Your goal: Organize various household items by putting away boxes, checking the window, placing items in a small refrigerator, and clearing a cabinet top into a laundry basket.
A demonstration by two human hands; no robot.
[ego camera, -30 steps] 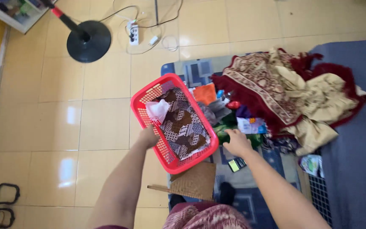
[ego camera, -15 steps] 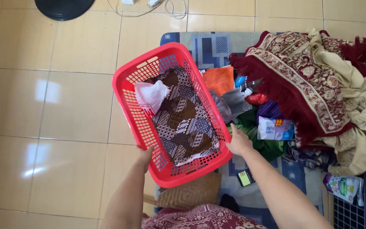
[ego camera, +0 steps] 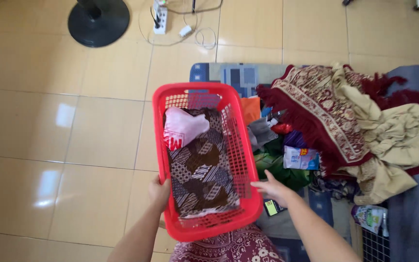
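A: Where was the red basket (ego camera: 203,160)?
B: Lifted over the floor (ego camera: 73,136), left hand (ego camera: 159,190) and right hand (ego camera: 270,187) closed on its rims.
A: Step?
B: Probably carrying; keeping it level mattered next.

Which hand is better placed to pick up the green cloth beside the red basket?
Probably the right hand: it is at the red basket wall facing the green cloth. The left hand grips the opposite rim.
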